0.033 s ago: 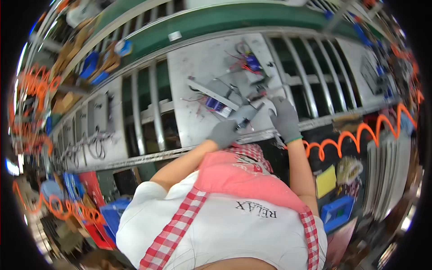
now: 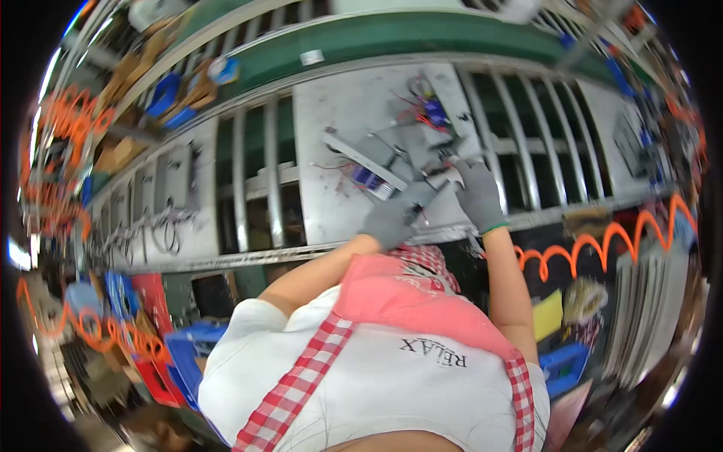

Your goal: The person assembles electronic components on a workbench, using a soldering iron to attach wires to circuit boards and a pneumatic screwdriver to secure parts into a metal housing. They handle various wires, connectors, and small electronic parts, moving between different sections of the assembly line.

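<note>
My left hand (image 2: pixel 394 216), in a grey glove, closes over the near end of a dark grey metal part (image 2: pixel 437 197) at the front edge of a pale board (image 2: pixel 320 203). Blur hides its fingertips. To the right, my gloved right hand (image 2: pixel 480 197) has its fingers curled in beside a small white piece (image 2: pixel 454 176); what they hold is hidden. Just beyond the hands lie a long light metal bar (image 2: pixel 365 160), a purple part with silver fins (image 2: pixel 369 179) and flat grey plates. Farther back sits another purple component (image 2: pixel 434 111) with red and dark wires.
The board lies on a conveyor with metal rollers (image 2: pixel 275 177) on both sides. An orange coiled hose (image 2: pixel 602 233) hangs at right, above stacked grey panels (image 2: pixel 648 301). Blue bins (image 2: pixel 565 368) stand near my sides. Another board with grey frames and cables (image 2: pixel 169 233) lies left.
My left hand has moved forward over the dark grey metal part, covering more of it. My right hand stays close to the same pieces. The whole view has shifted slightly.
</note>
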The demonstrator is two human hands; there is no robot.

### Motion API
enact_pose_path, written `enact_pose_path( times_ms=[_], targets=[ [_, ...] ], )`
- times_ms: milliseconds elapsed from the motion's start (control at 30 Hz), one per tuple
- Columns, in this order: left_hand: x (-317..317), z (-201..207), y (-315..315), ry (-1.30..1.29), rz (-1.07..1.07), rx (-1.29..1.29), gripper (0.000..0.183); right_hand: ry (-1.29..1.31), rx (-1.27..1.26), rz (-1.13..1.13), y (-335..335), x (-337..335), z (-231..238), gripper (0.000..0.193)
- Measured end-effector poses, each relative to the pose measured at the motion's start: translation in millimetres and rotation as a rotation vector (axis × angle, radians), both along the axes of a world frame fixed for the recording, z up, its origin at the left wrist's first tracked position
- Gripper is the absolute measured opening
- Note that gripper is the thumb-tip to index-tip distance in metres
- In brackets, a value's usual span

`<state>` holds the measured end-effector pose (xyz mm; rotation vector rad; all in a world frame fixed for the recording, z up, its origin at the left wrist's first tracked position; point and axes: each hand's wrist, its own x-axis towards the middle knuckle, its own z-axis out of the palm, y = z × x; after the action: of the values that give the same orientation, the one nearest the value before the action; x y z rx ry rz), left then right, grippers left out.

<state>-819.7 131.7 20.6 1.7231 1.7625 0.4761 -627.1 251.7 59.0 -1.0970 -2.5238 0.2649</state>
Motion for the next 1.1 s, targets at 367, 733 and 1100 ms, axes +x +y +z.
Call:
enact_pose_path(
  times_ms=[367, 733, 1100],
  targets=[
    [-78.3, -97.2, -33.2, 0.261, 0.175, 0.040, 0.025, -0.236, -0.281, 0.461, 16.5, -153.9, -72.4, 0.042],
    [-184.7, -40.5, -107.1, 0.128, 0.131, -0.237, 0.044, -0.598, -0.116, 0.722, 9.8, -241.8, -60.3, 0.034],
    [-339.7, -78.5, -192.4, 0.538, -0.237, 0.016, 0.016, -0.574, -0.065, 0.689, -54.7, -272.2, -77.6, 0.020]
  ],
)
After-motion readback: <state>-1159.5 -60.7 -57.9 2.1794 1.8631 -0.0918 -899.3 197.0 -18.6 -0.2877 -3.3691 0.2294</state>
